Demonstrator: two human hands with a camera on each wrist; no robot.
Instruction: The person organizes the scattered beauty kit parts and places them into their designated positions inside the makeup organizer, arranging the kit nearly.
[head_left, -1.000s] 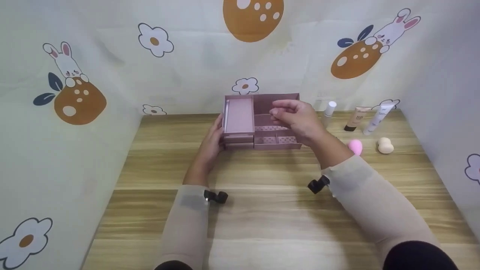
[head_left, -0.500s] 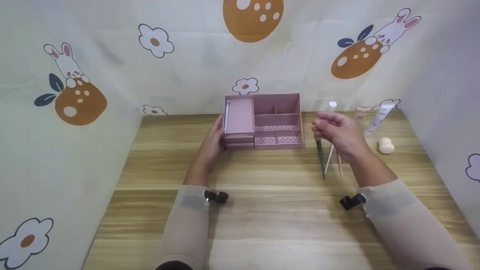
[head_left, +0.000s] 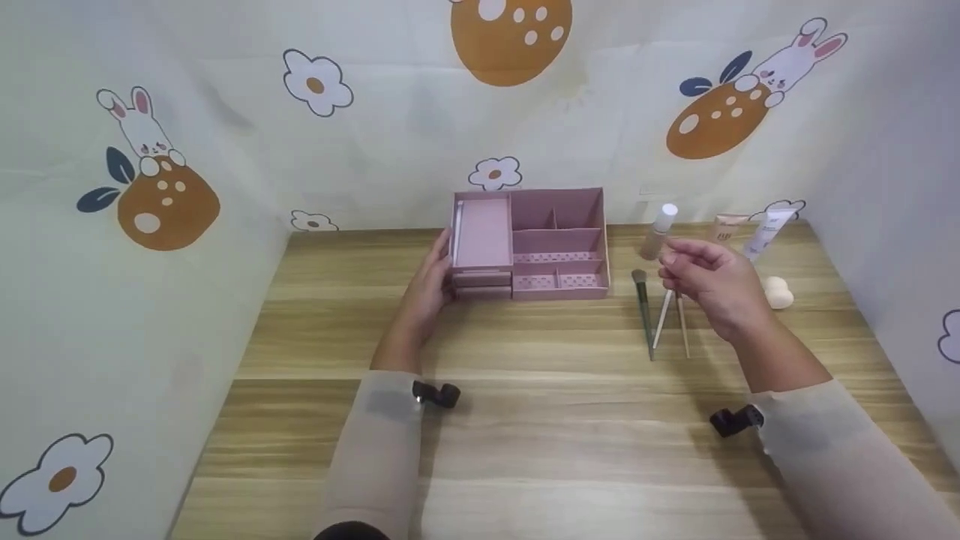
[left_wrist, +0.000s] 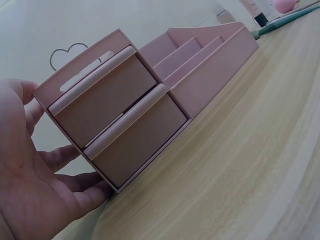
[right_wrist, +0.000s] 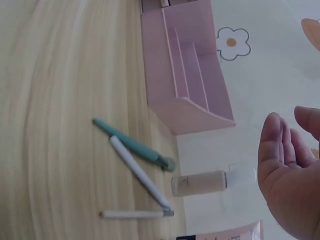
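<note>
A pink desktop organizer (head_left: 559, 294) stands against the back wall, with two drawers (left_wrist: 105, 97) on its left and stepped compartments on its right. My left hand (head_left: 426, 292) rests along its left side, fingers touching the panel. Right of the organizer, my right hand (head_left: 709, 281) hovers with loosely bent fingers, a gap between thumb and fingertips and nothing held. Below those fingertips lie a green makeup brush (head_left: 645, 319), a white brush (head_left: 661, 321) and a thin wooden-looking one (head_left: 683, 330). A slim white stick (head_left: 457, 232) lies in the organizer's top tray.
A white-capped bottle (head_left: 660, 229) stands behind the right hand, near a beige BB tube (head_left: 726, 227) and a white tube (head_left: 769, 232). A cream makeup sponge (head_left: 778, 292) sits at the right. The pink sponge (left_wrist: 285, 5) shows only in the left wrist view.
My right hand has moved from over the organizer's compartments rightward to above the brushes, uncovering the compartments. The left hand stays at the organizer's side.
</note>
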